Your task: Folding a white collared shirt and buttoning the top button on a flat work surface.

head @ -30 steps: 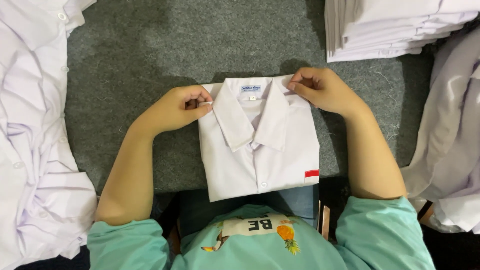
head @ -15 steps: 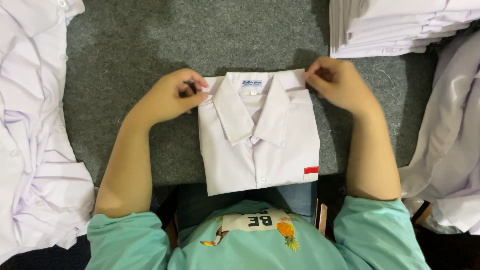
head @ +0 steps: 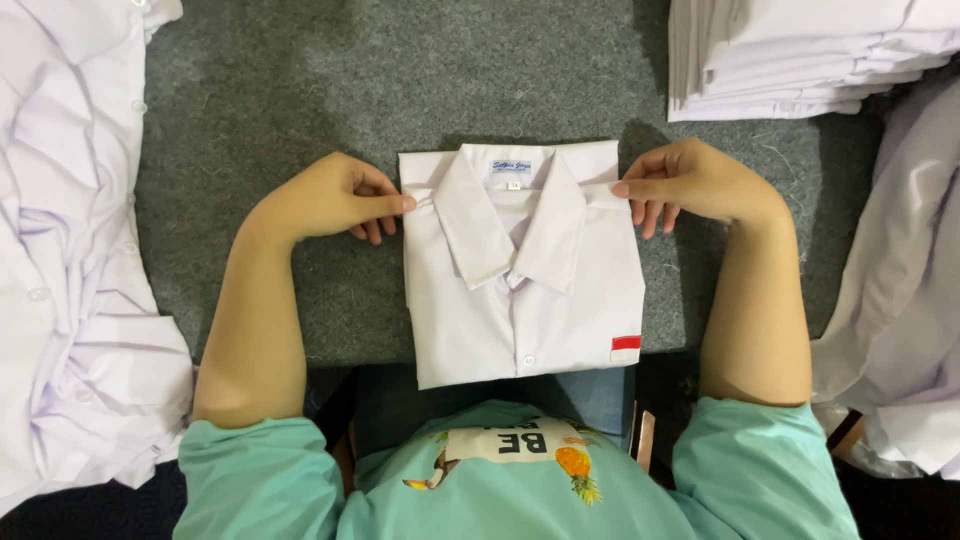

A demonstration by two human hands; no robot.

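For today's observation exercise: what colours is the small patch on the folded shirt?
Red over white patch, head view.

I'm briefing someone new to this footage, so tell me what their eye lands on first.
First comes the folded white shirt in the middle of the grey felt table, collar up, with a small red patch at its lower right corner. The left hand and right hand pinch its two shoulder edges. Next, a stack of folded shirts sits at top right, and a loose shirt heap at the left.
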